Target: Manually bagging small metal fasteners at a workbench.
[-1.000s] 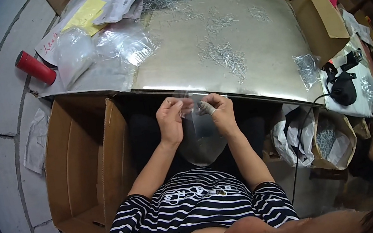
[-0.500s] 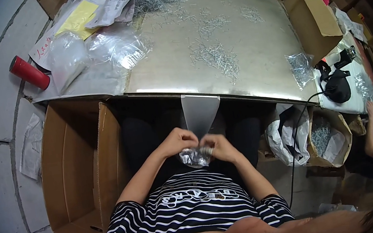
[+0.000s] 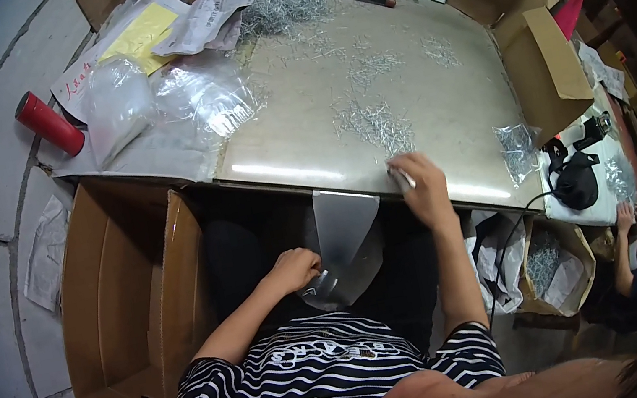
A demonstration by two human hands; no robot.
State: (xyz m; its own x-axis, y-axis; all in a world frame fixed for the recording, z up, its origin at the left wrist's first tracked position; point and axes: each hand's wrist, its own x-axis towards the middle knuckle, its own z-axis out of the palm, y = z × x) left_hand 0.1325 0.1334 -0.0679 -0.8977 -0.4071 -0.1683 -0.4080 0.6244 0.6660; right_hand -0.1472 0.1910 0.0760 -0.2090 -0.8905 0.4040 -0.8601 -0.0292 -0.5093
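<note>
While the left hand (image 3: 297,269) pinches a shiny bag (image 3: 320,286) at its four o'clock, I cannot tell the grip of the right hand (image 3: 420,183), and nails (image 3: 379,127) at its eleven o'clock could spill off the counter (image 3: 458,119) if brushed carelessly.

The broad grey-beige bench (image 3: 299,136) at 12 o'clock looks smooth and glossy; heaped thin silvery pins (image 3: 288,1) there look metallic and bristly. Crumpled clear bags (image 3: 209,97) at 11 are shiny plastic, the open brown box (image 3: 117,290) at 8 matt cardboard.
</note>
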